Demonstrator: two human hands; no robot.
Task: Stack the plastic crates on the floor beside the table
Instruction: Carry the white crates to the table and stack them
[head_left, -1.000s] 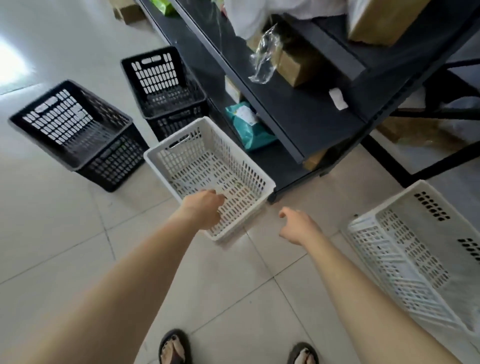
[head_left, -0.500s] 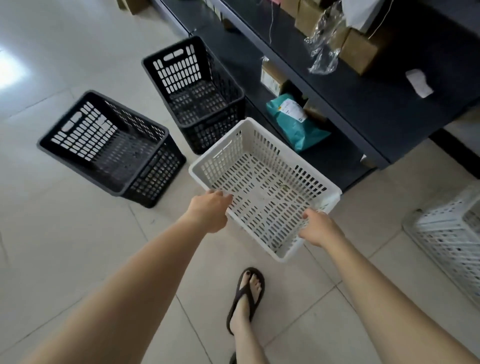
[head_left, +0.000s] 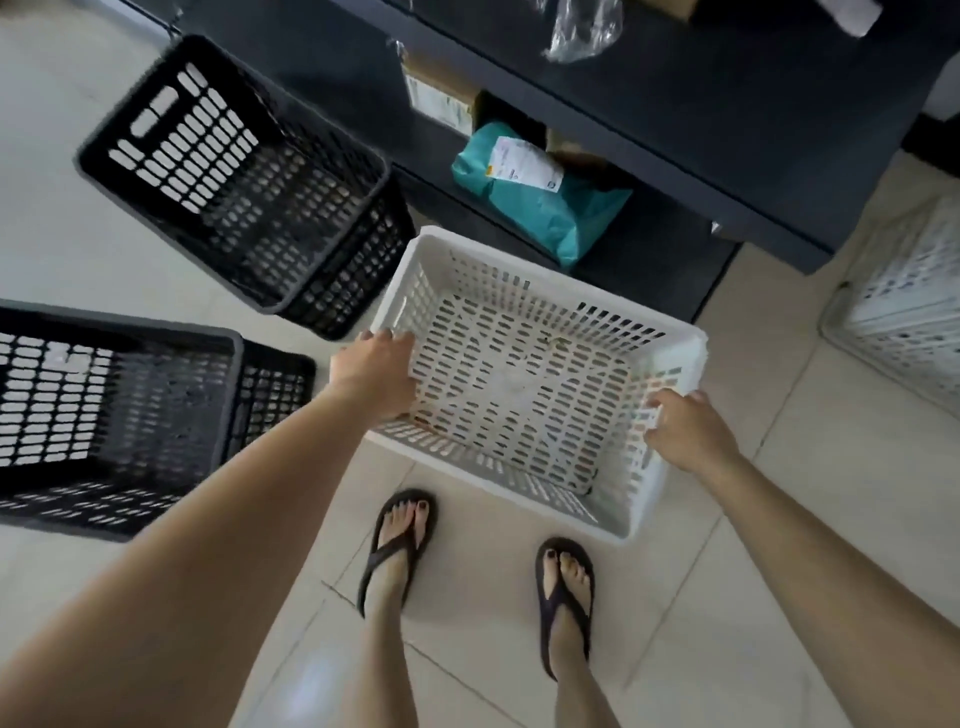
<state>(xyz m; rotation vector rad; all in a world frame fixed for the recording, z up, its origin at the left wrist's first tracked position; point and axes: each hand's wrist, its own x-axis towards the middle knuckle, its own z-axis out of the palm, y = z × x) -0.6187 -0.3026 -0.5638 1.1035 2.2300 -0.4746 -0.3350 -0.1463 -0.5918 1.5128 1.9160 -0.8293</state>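
Note:
I hold a white slotted crate (head_left: 524, 384) above the tiled floor, in front of my feet. My left hand (head_left: 375, 375) grips its left rim and my right hand (head_left: 685, 431) grips its right rim. Two black crates rest on the floor to the left: one (head_left: 244, 187) further back beside the table, one (head_left: 104, 415) nearer at the left edge. Another white crate (head_left: 904, 312) lies at the right edge, partly cut off.
A dark table (head_left: 675, 130) with a lower shelf runs along the back; a teal parcel (head_left: 540, 192) and cardboard boxes lie on the shelf. My two feet in black sandals (head_left: 397, 545) stand on the tiles under the held crate.
Both hands reached the white crate, gripped its rims and lifted it off the floor toward me. The view has tilted down, so my feet now show.

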